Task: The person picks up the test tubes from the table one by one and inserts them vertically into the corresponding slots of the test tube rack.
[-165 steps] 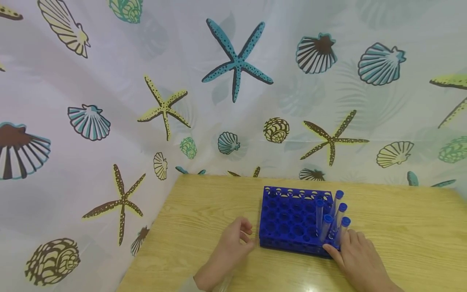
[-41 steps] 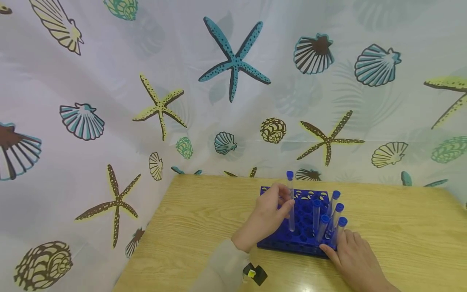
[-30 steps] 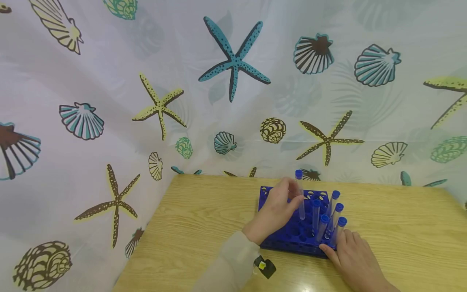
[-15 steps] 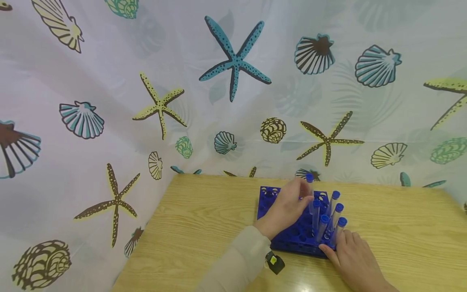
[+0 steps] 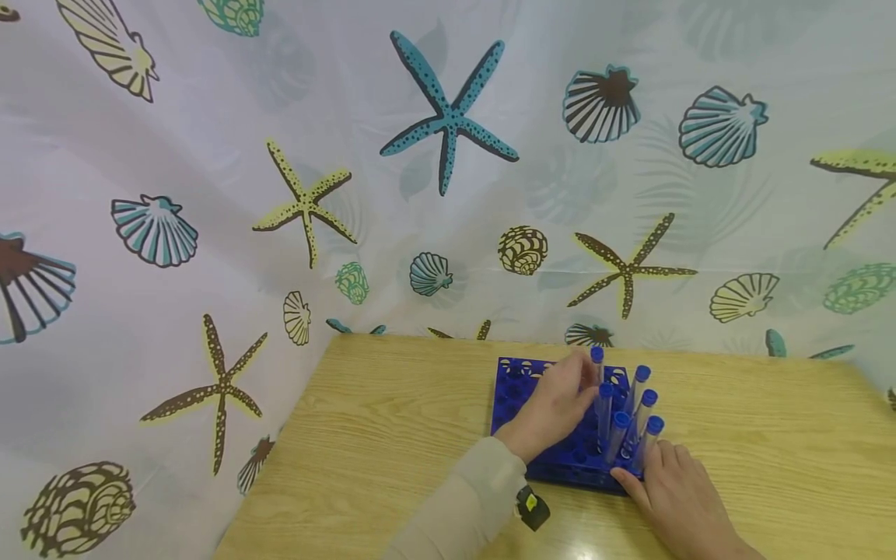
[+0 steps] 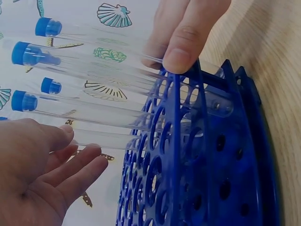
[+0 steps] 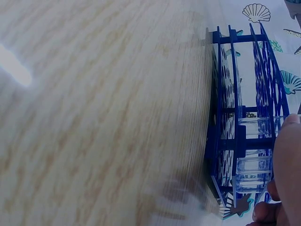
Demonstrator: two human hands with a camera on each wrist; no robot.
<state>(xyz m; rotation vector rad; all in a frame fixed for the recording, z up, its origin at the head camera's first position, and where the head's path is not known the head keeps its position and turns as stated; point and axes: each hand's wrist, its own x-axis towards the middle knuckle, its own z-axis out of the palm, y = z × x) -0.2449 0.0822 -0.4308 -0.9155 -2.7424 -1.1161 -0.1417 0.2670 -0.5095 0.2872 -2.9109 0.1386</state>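
Observation:
My left hand (image 5: 556, 400) reaches over the blue test tube rack (image 5: 514, 389) and pinches a clear test tube (image 5: 597, 370) with a blue cap. In the left wrist view, thumb and fingers (image 6: 89, 165) lie around that tube (image 6: 106, 138), whose lower end is among the rack's holes. Several other blue-capped tubes (image 5: 605, 412) stand in the right part of the rack, leaning slightly. My right hand (image 5: 682, 494) grips the rack's front right corner, thumb at the front and fingers along the side. The right wrist view shows tube bottoms (image 7: 254, 165) inside the rack.
The rack stands on a wood-grain table (image 5: 392, 404). A white curtain (image 5: 476, 295) printed with shells and starfish hangs behind and to the left. A black band with a yellow square (image 5: 533, 505) is at my left wrist.
My left hand has come from beside the rack, carried a test tube rightward above it, then lowered it beside the other tubes. My right hand has stayed at the corner.

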